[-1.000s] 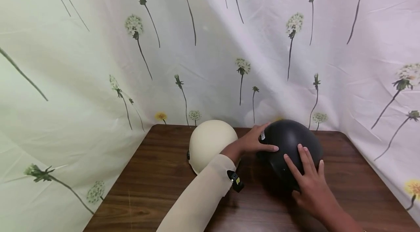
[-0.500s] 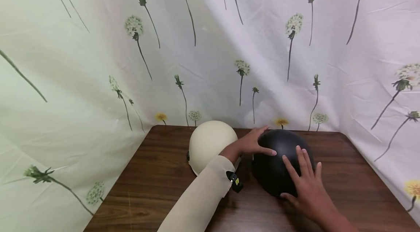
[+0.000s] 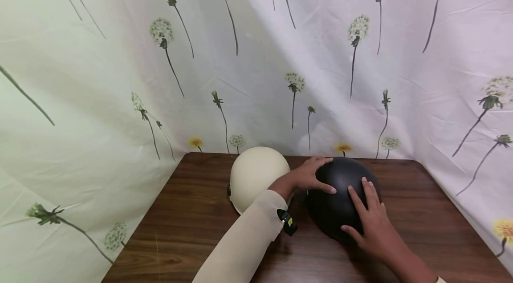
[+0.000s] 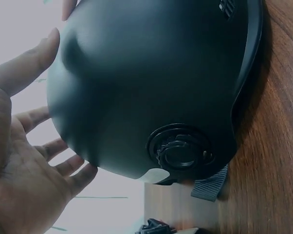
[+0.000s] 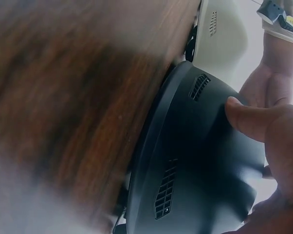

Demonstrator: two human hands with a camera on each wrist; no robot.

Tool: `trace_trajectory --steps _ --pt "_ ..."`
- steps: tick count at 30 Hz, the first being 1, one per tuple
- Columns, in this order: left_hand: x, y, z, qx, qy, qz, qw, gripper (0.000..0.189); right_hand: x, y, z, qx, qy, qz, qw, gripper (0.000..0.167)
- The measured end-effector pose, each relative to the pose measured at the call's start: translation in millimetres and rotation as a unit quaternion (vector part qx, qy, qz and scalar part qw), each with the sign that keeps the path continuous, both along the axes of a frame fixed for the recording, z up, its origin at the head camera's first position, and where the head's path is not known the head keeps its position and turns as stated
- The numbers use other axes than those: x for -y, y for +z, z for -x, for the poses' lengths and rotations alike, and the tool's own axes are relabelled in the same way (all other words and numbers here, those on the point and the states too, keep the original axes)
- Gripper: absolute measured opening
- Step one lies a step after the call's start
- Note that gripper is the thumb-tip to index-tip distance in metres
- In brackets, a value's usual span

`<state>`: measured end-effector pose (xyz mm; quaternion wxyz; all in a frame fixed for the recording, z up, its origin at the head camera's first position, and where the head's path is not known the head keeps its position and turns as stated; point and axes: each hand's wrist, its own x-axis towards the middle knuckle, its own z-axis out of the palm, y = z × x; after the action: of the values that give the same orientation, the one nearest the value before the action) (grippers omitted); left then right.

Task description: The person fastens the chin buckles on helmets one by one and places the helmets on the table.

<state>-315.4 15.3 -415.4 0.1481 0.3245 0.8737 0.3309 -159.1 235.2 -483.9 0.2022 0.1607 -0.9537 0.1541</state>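
Note:
A black helmet sits dome up at the right of the wooden table. My left hand touches its far left side with thumb and fingertips spread. On the near right of the dome lies my right hand, fingers extended and thumb apart. The left wrist view shows a round side fitting and a grey strap under the rim. Slatted vents appear near the rim in the right wrist view. A cream helmet stands just left, partly hidden behind my left forearm.
The brown wooden table has rounded far corners. White cloth printed with dandelions hangs behind it and along both sides. A small black device is strapped at my left wrist.
The black helmet has gone from tilted to level, lower and slightly left, its rim now down at the table. Both hands stay on it, shifting a little. The cream helmet stays put.

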Motion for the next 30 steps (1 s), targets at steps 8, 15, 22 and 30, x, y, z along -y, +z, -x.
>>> trace_trajectory --steps 8,15,22,30 --pt "2.4 -3.0 1.2 -0.004 0.002 -0.008 1.0000 0.099 4.3 1.5 3.5 0.002 -0.008 0.005 0.9999 0.114" --pt "4.4 -4.2 0.6 -0.018 0.006 -0.009 0.9998 0.099 10.2 6.7 6.9 0.014 -0.033 0.044 0.9984 0.112" --pt "6.1 -7.6 1.5 -0.030 0.015 -0.013 0.9994 0.097 9.9 15.6 12.6 0.056 -0.092 0.138 0.9845 0.106" --pt "10.4 -6.2 1.5 -0.032 0.014 -0.018 0.9992 0.096 7.8 22.9 20.6 0.092 -0.105 0.188 0.9722 0.100"
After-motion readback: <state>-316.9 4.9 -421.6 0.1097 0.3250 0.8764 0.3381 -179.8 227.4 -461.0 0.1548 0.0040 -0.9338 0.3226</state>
